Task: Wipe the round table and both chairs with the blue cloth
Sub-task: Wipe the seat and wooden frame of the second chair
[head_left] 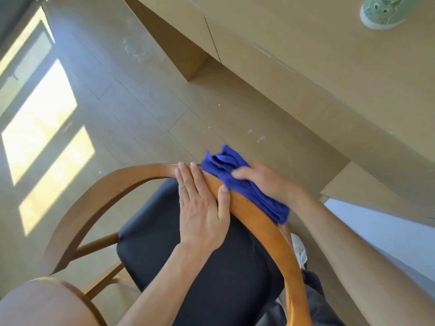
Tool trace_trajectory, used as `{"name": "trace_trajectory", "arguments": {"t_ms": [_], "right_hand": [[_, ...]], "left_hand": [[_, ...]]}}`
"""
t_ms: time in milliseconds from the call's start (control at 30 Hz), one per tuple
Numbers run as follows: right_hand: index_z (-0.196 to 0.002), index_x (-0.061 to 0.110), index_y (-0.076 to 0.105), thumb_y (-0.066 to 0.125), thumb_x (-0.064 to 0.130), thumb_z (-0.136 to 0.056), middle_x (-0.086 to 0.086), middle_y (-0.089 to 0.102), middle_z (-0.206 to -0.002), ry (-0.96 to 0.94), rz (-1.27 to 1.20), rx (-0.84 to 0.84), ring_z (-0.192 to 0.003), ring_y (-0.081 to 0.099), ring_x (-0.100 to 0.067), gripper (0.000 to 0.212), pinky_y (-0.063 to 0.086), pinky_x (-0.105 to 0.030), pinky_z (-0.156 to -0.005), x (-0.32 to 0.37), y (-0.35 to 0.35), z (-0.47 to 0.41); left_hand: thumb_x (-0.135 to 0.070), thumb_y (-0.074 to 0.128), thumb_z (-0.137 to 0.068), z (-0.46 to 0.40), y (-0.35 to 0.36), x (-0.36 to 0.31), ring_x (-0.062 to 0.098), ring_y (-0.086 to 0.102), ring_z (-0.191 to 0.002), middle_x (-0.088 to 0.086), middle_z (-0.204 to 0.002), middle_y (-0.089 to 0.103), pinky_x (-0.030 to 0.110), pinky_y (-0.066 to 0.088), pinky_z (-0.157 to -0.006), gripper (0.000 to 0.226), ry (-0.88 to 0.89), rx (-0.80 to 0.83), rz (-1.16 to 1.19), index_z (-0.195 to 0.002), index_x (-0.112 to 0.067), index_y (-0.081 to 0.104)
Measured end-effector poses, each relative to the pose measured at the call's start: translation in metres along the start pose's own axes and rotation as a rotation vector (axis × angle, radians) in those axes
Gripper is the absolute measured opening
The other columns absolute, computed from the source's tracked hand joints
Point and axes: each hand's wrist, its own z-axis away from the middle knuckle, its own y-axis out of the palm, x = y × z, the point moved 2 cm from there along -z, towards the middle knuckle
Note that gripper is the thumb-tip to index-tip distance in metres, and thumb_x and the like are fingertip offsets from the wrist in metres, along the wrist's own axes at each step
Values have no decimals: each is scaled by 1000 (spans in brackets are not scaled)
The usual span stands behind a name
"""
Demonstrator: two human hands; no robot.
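Observation:
A chair with a curved wooden back rail (98, 196) and a dark seat cushion (223, 274) fills the lower half of the view. My left hand (202, 208) lies on the top of the rail, fingers over it and thumb against its outer side. Just to the right, my right hand (266, 180) presses the bunched blue cloth (237, 182) onto the outer face of the same rail. A rounded wooden surface (42, 304) shows at the bottom left corner; I cannot tell if it is the round table.
Light wooden cabinets (306, 78) run along the upper right, with a green and white object (381, 12) on top. The wood floor (131, 109) has sunlit patches at the left. A shoe (299, 250) and dark trouser leg sit beside the chair at the lower right.

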Motion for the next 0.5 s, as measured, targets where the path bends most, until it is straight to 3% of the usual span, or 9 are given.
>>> {"name": "trace_trajectory", "arguments": {"t_ms": [67, 167, 267, 367, 500], "right_hand": [[-86, 28, 69, 51, 28, -91, 6, 67, -79, 19, 71, 28, -76, 60, -11, 18, 44, -36, -81, 16, 3, -26], [-81, 18, 64, 52, 28, -92, 2, 64, -79, 2, 54, 90, -74, 58, -13, 19, 43, -34, -78, 15, 7, -42], [-86, 14, 57, 50, 28, -95, -1, 59, -79, -26, 71, 48, -74, 54, -16, 18, 42, -35, -76, 3, 1, -30], [-75, 22, 56, 50, 31, -94, 7, 59, -73, -63, 38, -6, -71, 55, -12, 22, 43, -37, -77, -13, -4, -11], [-77, 30, 59, 50, 31, -93, 13, 61, -74, -120, -9, -114, -72, 58, -6, 19, 45, -30, -77, -34, -6, 24]], "left_hand": [[-65, -3, -84, 0, 0, 0, 12, -31, -140, 4, -154, -29, 27, -14, -116, 85, 7, -3, -9, -148, -10, -18], [-64, -2, -84, 0, 1, 0, 12, -28, -141, 4, -156, -26, 28, -12, -117, 85, 3, -18, -12, -148, -10, -17], [-65, -1, -84, 0, 3, 0, 13, -25, -142, 6, -157, -23, 29, -10, -117, 86, 4, -28, -5, -149, -10, -14], [-65, 1, -83, 0, 4, 0, 14, -23, -143, 8, -157, -21, 29, -9, -117, 88, 1, -37, 9, -150, -10, -12], [-61, 7, -87, 0, 4, -2, 17, -20, -144, 9, -157, -19, 33, -7, -117, 83, -13, -30, 11, -150, -11, -10]]}}
